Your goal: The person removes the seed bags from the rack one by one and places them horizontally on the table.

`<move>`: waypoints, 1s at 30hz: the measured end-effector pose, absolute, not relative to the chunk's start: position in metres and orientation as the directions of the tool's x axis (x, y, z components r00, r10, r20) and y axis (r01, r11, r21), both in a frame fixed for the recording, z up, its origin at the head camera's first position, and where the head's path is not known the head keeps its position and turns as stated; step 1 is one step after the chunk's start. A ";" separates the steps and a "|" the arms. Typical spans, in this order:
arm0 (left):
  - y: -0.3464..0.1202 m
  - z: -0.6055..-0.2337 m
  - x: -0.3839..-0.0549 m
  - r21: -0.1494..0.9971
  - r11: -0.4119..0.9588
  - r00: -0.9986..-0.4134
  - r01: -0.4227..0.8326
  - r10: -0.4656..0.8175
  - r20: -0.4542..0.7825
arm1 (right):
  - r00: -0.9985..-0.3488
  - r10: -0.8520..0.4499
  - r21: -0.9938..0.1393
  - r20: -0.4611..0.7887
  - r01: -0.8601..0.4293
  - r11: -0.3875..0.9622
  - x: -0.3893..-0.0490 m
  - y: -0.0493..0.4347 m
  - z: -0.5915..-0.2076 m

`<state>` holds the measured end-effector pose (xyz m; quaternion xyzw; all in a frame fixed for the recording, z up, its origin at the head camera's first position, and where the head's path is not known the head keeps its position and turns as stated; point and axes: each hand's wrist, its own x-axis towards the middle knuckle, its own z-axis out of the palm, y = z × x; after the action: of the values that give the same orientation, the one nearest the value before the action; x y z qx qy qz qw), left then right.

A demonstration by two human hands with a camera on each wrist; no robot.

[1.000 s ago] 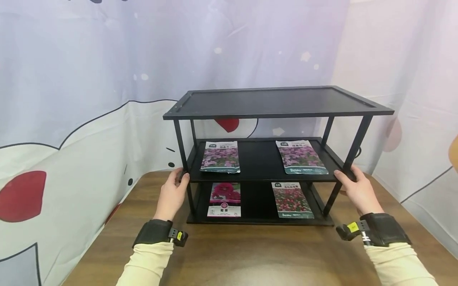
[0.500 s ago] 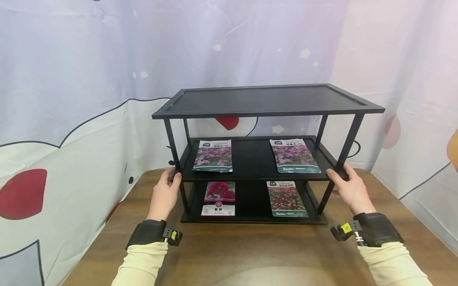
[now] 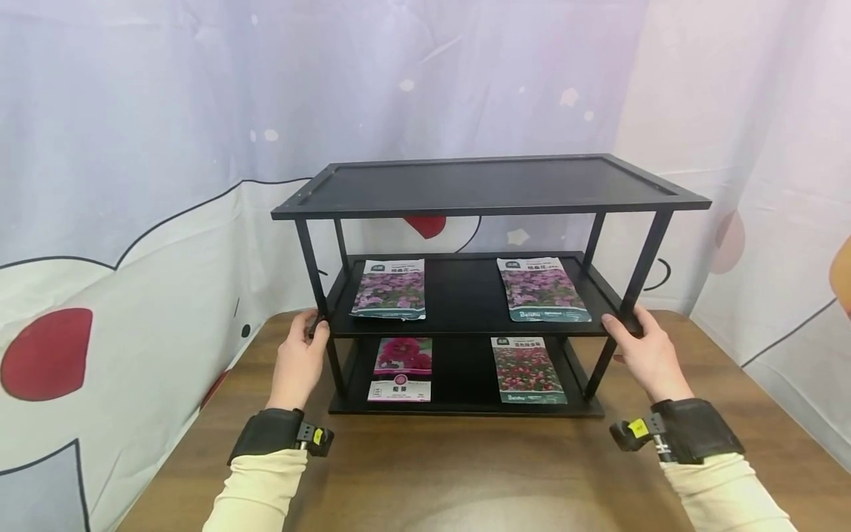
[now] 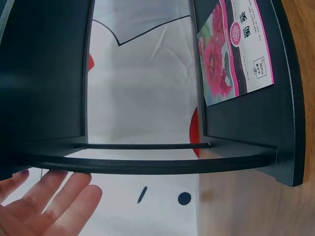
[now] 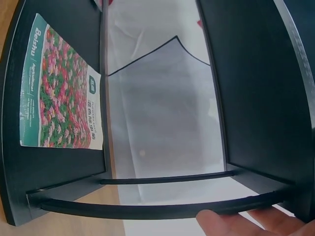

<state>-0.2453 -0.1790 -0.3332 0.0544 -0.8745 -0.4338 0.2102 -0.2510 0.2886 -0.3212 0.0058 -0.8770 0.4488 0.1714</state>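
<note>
A black three-tier shelf rack (image 3: 492, 186) stands on the table. My left hand (image 3: 295, 368) grips its left front post at the middle tier, thumb in front; the fingers (image 4: 74, 204) show behind the post in the left wrist view. On the opposite side, my right hand (image 3: 651, 362) holds the right front post at the same height. Two purple-flower seed packets, one left (image 3: 391, 288) and one right (image 3: 544, 290), lie on the middle tier. Below them, the lower tier bears a pink-flower packet (image 3: 401, 369) and a red-flower packet (image 5: 64, 93).
The brown wooden table (image 3: 452, 473) extends in front of the rack and to both sides. A pale printed curtain (image 3: 425, 81) hangs close behind it and along the left and right sides.
The rack has shifted left, with both hands still gripping it and moving along. The seed packets have travelled with it, keeping their places on the tiers.
</note>
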 end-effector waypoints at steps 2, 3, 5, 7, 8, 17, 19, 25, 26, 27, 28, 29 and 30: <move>-0.180 -0.333 -0.246 0.778 0.623 -0.902 0.081 -0.286 0.323 | -0.943 0.140 -0.780 0.302 -0.160 0.605 -0.251 0.287 -0.321; -0.180 -0.333 -0.246 0.775 0.627 -0.901 0.079 -0.288 0.325 | -0.944 0.137 -0.779 0.299 -0.158 0.607 -0.251 0.287 -0.321; -0.180 -0.334 -0.247 0.768 0.636 -0.899 0.078 -0.288 0.330 | -0.948 0.134 -0.772 0.290 -0.149 0.618 -0.252 0.287 -0.321; -0.181 -0.335 -0.247 0.766 0.639 -0.899 0.078 -0.286 0.331 | -0.950 0.130 -0.763 0.283 -0.141 0.631 -0.251 0.289 -0.321; -0.180 -0.335 -0.247 0.765 0.639 -0.900 0.078 -0.285 0.330 | -0.952 0.129 -0.756 0.279 -0.135 0.640 -0.251 0.290 -0.321; -0.178 -0.337 -0.249 0.774 0.628 -0.899 0.087 -0.285 0.333 | -0.951 0.128 -0.764 0.281 -0.140 0.630 -0.248 0.292 -0.317; -0.178 -0.336 -0.249 0.770 0.631 -0.898 0.096 -0.279 0.340 | -0.951 0.129 -0.761 0.281 -0.139 0.633 -0.247 0.293 -0.317; -0.180 -0.336 -0.248 0.774 0.621 -0.908 0.120 -0.246 0.338 | -0.957 0.101 -0.752 0.271 -0.145 0.643 -0.251 0.293 -0.317; -0.180 -0.335 -0.247 0.776 0.619 -0.911 0.123 -0.240 0.336 | -0.959 0.097 -0.752 0.267 -0.144 0.643 -0.251 0.293 -0.317; -0.180 -0.335 -0.247 0.776 0.618 -0.914 0.123 -0.234 0.332 | -0.960 0.091 -0.751 0.264 -0.145 0.644 -0.251 0.293 -0.317; -0.181 -0.335 -0.247 0.776 0.619 -0.916 0.123 -0.229 0.328 | -0.961 0.087 -0.750 0.262 -0.146 0.645 -0.252 0.294 -0.317; -0.181 -0.334 -0.247 0.775 0.619 -0.918 0.127 -0.223 0.329 | -0.962 0.085 -0.752 0.259 -0.146 0.642 -0.252 0.294 -0.317; -0.180 -0.334 -0.247 0.775 0.618 -0.919 0.130 -0.218 0.329 | -0.962 0.081 -0.754 0.260 -0.150 0.640 -0.252 0.295 -0.317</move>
<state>-0.2474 -0.1804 -0.3340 0.0251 -0.8769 -0.4364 0.1998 -0.2523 0.2945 -0.3172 0.0192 -0.8952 0.4238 0.1362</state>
